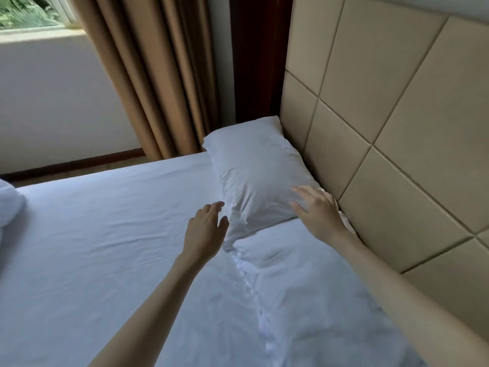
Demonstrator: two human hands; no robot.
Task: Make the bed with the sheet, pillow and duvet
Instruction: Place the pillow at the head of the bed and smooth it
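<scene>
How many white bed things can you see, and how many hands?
Pillows: 2, far pillow and near pillow
Sheet: 1
Bunched white bedding at the left edge: 1
Hands: 2, left hand and right hand
Total: 6

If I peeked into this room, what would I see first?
Two bare arms reaching over a white bed. The right hand rests open on a plump white pillow pushed against the tan padded headboard, and the left hand hovers open at the pillow's near corner. Brown curtains hang behind, beside a window.
</scene>
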